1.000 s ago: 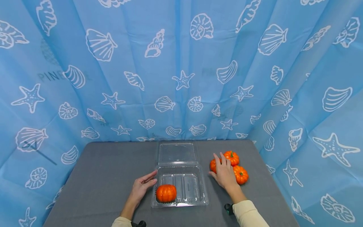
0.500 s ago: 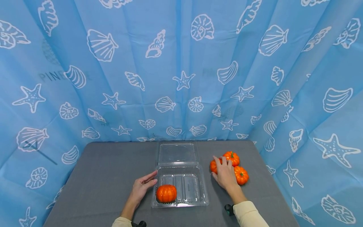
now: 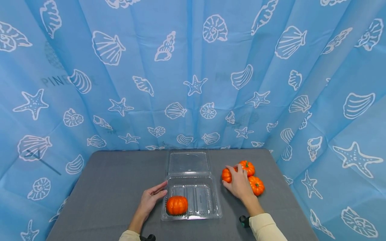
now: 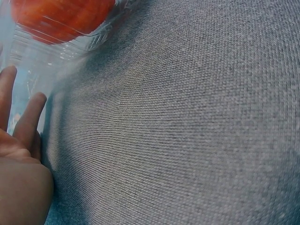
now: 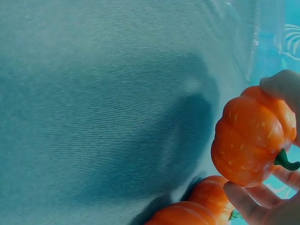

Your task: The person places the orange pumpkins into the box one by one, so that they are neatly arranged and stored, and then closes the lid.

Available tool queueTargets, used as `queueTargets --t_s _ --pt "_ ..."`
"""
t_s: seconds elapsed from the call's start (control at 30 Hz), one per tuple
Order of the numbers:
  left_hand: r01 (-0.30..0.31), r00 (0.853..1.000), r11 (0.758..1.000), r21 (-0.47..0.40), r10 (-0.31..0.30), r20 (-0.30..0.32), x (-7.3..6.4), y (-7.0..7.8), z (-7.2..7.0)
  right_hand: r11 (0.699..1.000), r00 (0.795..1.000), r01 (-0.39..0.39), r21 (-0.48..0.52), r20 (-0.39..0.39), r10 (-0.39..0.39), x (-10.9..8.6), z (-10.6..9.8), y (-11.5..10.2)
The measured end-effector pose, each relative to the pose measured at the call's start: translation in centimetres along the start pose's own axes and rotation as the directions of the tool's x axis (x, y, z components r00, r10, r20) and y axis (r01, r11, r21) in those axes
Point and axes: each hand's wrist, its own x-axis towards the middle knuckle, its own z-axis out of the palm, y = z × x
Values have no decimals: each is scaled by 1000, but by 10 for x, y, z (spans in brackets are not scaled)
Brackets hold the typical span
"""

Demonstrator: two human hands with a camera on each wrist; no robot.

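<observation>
My right hand (image 3: 242, 185) grips a small orange pumpkin (image 3: 227, 175) at the right of the table. In the right wrist view the fingers hold this ribbed pumpkin (image 5: 248, 138) from opposite sides, its green stem showing. Two more pumpkins (image 3: 256, 186) (image 3: 247, 168) lie beside that hand. My left hand (image 3: 149, 199) has its fingers extended to the left edge of a clear plastic clamshell container (image 3: 218, 201), whose lid (image 3: 188, 160) is folded back. One pumpkin (image 3: 177, 205) sits in the container's front left corner. Through its clear wall the left wrist view shows this pumpkin (image 4: 63, 18) from low down.
A grey cloth (image 3: 117, 180) covers the table. Behind it and along the sides hangs a blue curtain (image 3: 193, 110) with white shell and starfish prints.
My right hand has closed its fingers round the nearest pumpkin and shifted it slightly to the left. The left hand and the container have stayed in place.
</observation>
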Motion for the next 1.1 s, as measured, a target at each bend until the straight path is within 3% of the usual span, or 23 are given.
queueTargets --t_s 0.33,0.67,0.87,1.1 --pt "-20 1000 1000 6 20 1 -2 1 0 993 1000 -23 116 -1 23 3 -8 -2" --pt "-31 999 999 22 31 -9 -2 1 2 992 999 -40 119 -8 41 2 -13 -2" --pt "-26 1000 1000 -8 26 -2 -1 0 1 985 997 -75 155 22 73 1 -16 -2" --pt "-30 999 999 36 31 -13 -2 0 2 984 994 -95 152 61 87 1 -20 -3"
